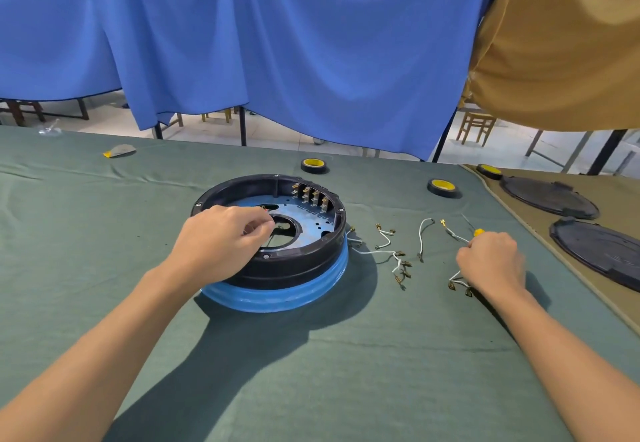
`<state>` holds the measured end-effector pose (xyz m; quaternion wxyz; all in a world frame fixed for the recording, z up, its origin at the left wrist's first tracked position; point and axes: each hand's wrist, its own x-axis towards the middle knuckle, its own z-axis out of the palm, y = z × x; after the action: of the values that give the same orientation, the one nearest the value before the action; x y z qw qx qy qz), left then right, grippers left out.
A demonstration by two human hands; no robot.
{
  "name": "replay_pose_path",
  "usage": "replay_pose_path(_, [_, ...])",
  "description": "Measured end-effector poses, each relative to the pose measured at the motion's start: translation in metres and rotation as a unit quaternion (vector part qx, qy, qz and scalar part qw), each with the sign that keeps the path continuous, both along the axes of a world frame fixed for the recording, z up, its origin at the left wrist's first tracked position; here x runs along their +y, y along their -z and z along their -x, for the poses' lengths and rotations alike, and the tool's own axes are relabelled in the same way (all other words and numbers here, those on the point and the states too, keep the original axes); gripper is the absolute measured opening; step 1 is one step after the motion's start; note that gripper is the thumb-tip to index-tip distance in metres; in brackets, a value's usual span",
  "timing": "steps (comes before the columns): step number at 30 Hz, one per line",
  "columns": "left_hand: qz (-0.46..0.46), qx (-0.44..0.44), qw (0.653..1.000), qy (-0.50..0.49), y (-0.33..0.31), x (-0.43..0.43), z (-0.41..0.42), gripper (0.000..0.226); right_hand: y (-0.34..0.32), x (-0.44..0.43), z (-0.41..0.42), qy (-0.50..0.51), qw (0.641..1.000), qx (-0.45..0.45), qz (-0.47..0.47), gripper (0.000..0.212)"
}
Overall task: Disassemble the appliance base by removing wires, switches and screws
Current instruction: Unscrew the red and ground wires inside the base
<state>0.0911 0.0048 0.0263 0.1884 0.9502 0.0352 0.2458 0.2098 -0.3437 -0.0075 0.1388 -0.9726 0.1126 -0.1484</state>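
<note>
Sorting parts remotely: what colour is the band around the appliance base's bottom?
Blue band, under the black rim; head view.

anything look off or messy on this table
Nothing looks damaged. Loose white wires lie scattered on the cloth right of the base, some at the right hand; a crumpled scrap sits alone far left.

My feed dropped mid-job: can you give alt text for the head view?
The left hand pinches a wire inside the round base on a green cloth; the right hand grips loose wires to the base's right. Tape rolls sit behind.
</note>
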Motion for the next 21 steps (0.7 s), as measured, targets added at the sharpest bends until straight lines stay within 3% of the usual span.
replay_pose_path(6, [-0.001, -0.012, 1.000, 0.010, 0.000, 0.000, 0.001, 0.022, -0.008, 0.009, -0.011, -0.032, 0.999, -0.023, 0.015, 0.022])
replay_pose_path(11, [0.079, -0.121, 0.988, 0.045, 0.003, 0.011, 0.005, 0.025, -0.026, 0.027, 0.000, -0.025, 0.988, -0.126, 0.088, 0.024])
replay_pose_path(14, [0.140, -0.126, 0.981, 0.051, 0.003, 0.022, 0.003, 0.034, -0.038, 0.046, 0.011, -0.149, 0.978, -0.145, 0.002, 0.023])
replay_pose_path(17, [0.169, -0.150, 0.974, 0.005, 0.009, 0.030, -0.003, 0.031, -0.046, 0.074, 0.027, -0.280, 0.945, -0.139, -0.092, 0.026])
replay_pose_path(21, [0.254, -0.096, 0.960, -0.072, 0.014, 0.042, -0.012, 0.022, -0.051, 0.110, 0.049, -0.400, 0.899, -0.131, -0.123, 0.039])
